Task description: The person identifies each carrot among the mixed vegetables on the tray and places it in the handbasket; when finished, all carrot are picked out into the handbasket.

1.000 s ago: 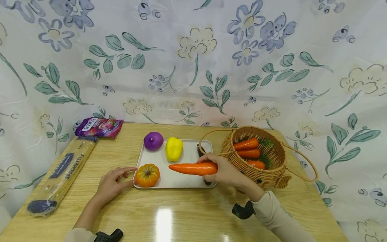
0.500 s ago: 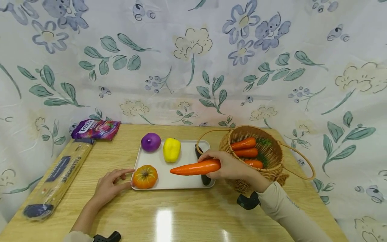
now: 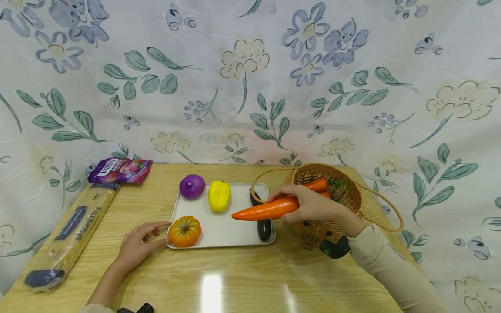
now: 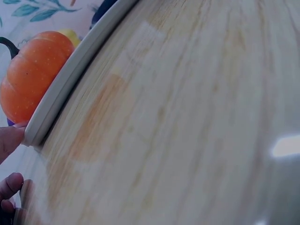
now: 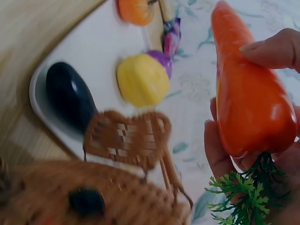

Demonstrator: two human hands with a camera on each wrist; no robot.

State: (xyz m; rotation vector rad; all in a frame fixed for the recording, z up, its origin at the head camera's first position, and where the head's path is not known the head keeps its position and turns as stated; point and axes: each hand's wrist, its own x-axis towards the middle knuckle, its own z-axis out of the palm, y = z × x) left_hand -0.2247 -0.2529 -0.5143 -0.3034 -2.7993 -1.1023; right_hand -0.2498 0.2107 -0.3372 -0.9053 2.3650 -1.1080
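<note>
My right hand point(image 3: 309, 203) grips an orange carrot point(image 3: 266, 209) by its thick end, raised above the right side of a white tray point(image 3: 231, 230). Green leaves hang from the carrot's end in the right wrist view. Under the hand stands a wicker basket point(image 3: 352, 191) with several more carrots point(image 3: 318, 185) inside, partly hidden by the hand. My left hand point(image 3: 138, 243) touches the tray's left edge with fingertips and thumb, beside a small pumpkin point(image 3: 185, 231). The tray also bears a yellow bell pepper point(image 3: 219, 196), a purple onion-like vegetable point(image 3: 192, 187) at its corner and an eggplant point(image 5: 70, 96).
To the left lies a long pack of spaghetti point(image 3: 70, 234), with a purple snack bag point(image 3: 119, 171) behind it. The basket's handles point(image 3: 385, 204) loop out on both sides, one over the tray's right edge. A floral cloth point(image 3: 219, 87) hangs behind the table.
My right hand has shifted right and slightly up with the carrot, now in front of the basket's opening. The left hand stays at the tray's edge while the view drifts slightly.
</note>
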